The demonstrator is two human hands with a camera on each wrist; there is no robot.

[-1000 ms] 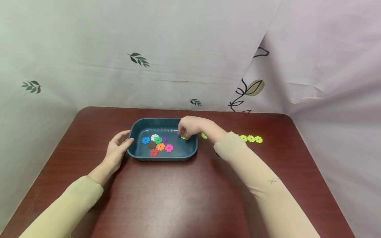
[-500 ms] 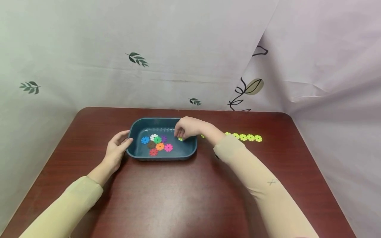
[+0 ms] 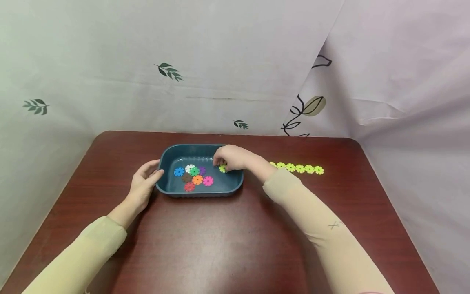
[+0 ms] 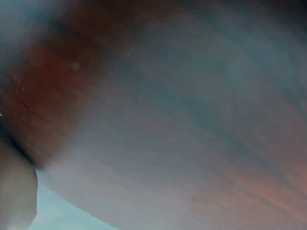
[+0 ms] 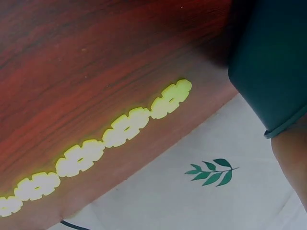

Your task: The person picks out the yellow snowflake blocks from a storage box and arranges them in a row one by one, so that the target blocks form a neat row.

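In the head view, my left hand (image 3: 142,183) grips the left end of a dark blue-green plastic tray (image 3: 200,195), thumb at the rim. My right hand (image 3: 235,157) reaches over the tray's right end, fingers curled at a yellow snowflake disc (image 3: 222,168) that the fingertips partly cover. To the left in the tray lie loose notched discs: a blue disc (image 3: 178,172), an orange disc (image 3: 197,179), a pink disc (image 3: 208,181) and several others. The left wrist view is mostly blurred, with part of a finger (image 4: 17,187) at its edge.
A row of several yellow snowflake discs (image 3: 300,168) lies on the reddish-brown table (image 3: 205,241), right of the tray. The right wrist view shows yellow discs (image 5: 80,158) along the table's far edge. A pale leaf-printed cloth (image 3: 205,102) hangs behind.
My right hand has shifted slightly left inside the tray, and the yellow disc at its fingertips has moved slightly left too. My left hand stays on the tray.
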